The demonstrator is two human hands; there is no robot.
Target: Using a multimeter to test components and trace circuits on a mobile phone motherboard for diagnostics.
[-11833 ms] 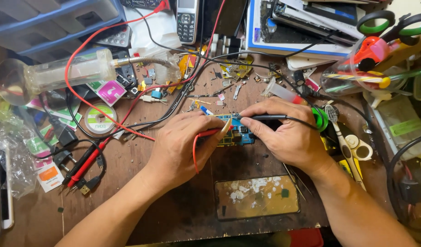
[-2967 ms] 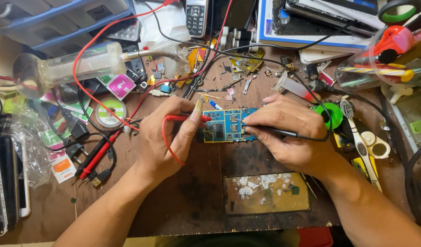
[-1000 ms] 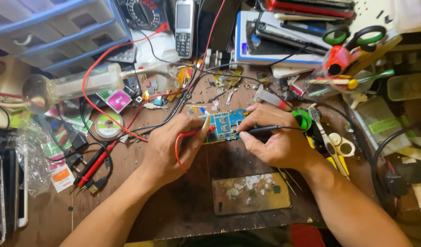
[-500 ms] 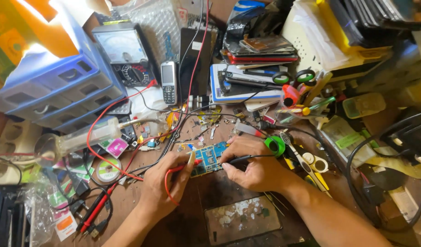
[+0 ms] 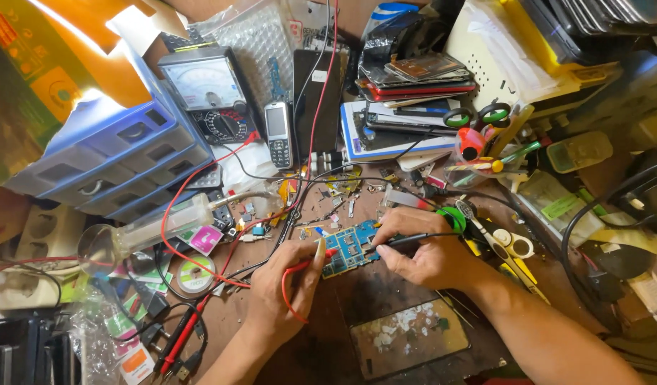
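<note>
In the head view we see a small blue circuit board [image 5: 348, 248], roughly rectangular, dotted with silvery components and lying flat on the brown wooden tabletop [image 5: 385, 296] among loose parts and wires. It sits between our two hands, just touching both. Our left hand [image 5: 286, 279] lies to the board's left, palm down, its fingers curled around a red probe [image 5: 321, 255] whose tip meets the board's left edge, with a red wire [image 5: 286, 289] looping out beneath the knuckles. Our right hand [image 5: 423, 251] rests at the board's right side, fingers pinched narrowly around a black probe [image 5: 407, 239] that points leftward onto the board, thumb pressed near the board's edge. Both forearms come up from the lower edge, angled inward toward the board. Just below the right hand lies a cracked phone screen [image 5: 407, 336], and behind, well apart, stand an analogue multimeter [image 5: 209, 93] and a grey keypad phone [image 5: 278, 132].
</note>
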